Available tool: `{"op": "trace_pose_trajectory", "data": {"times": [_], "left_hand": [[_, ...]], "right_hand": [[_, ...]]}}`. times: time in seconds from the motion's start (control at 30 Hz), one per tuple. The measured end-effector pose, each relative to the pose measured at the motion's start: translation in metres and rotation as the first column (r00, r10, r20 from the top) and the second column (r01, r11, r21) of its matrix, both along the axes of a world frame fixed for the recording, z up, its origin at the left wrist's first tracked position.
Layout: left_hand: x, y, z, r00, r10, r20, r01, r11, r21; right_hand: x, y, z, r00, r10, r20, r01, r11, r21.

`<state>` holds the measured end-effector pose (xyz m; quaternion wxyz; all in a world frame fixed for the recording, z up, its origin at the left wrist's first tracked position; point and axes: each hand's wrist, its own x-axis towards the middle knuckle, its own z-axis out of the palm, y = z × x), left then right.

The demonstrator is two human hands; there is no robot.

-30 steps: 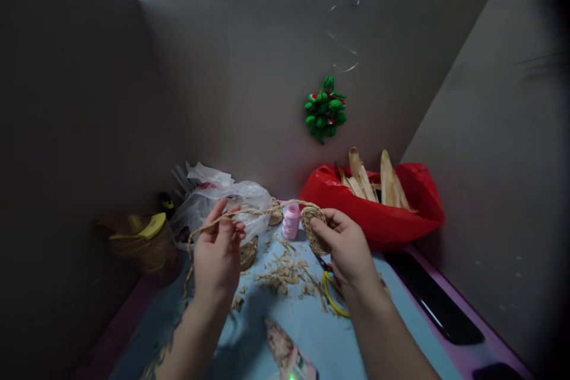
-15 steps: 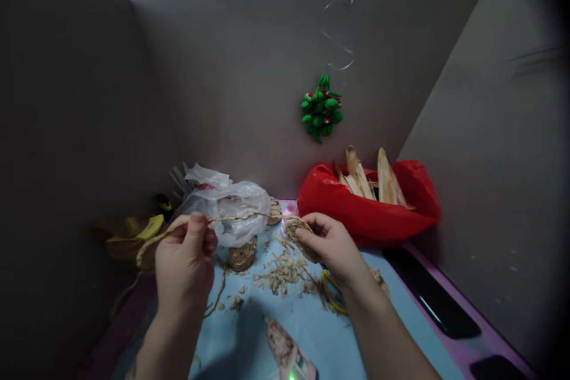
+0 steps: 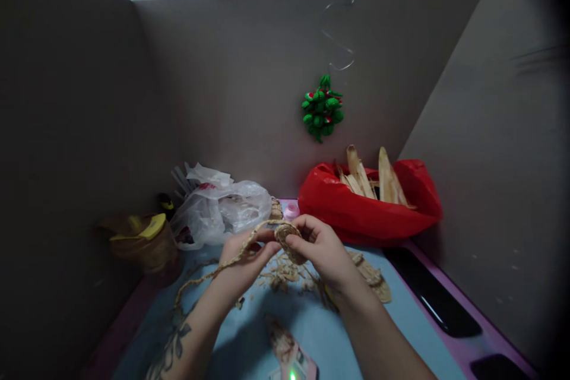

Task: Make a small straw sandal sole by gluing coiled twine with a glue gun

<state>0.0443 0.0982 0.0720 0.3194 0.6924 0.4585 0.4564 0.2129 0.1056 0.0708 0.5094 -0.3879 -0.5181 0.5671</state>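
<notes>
A small flat coil of braided straw cord [image 3: 289, 243] is pinched between the thumb and fingers of my right hand [image 3: 323, 252]. At the coil's left edge, the thumb and fingertips of my left hand [image 3: 249, 255] close in on it. From the top of the coil the loose tail of cord [image 3: 231, 260] arches left, over my left hand and wrist, and hangs down beside the forearm. Below both hands lies a heap of dry husk scraps [image 3: 285, 273], partly covered by them. A pink glue gun [image 3: 296, 359] with a browned nozzle rests nearer to me, its green light lit.
Behind stand a crumpled clear plastic bag [image 3: 222, 211] and a red bag [image 3: 356, 222] holding dry husks [image 3: 389, 181]. A brown container [image 3: 154, 249] is at left. Right are woven pieces [image 3: 371, 276] and a black phone-like slab [image 3: 431, 291]. Grey panels [image 3: 231, 101] enclose the table.
My left hand has let the stretched cord go slack and moved right to the coil. My right hand has shifted slightly left with the coil. The cord now drapes over my left hand.
</notes>
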Motion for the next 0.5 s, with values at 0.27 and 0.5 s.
{"op": "trace_pose_trajectory", "data": {"times": [0.27,0.5], "left_hand": [[-0.008,0.003,0.001,0.986,0.163,-0.024,-0.161,0.986,0.052],[-0.032,0.019,0.002,0.963,0.259,0.073,-0.259,0.966,-0.008]], "right_hand": [[0.007,-0.002,0.007,0.937,-0.206,0.281,0.150,0.967,0.207],[0.015,-0.080,-0.007,0.670,0.398,0.626,-0.467,0.882,-0.061]]}}
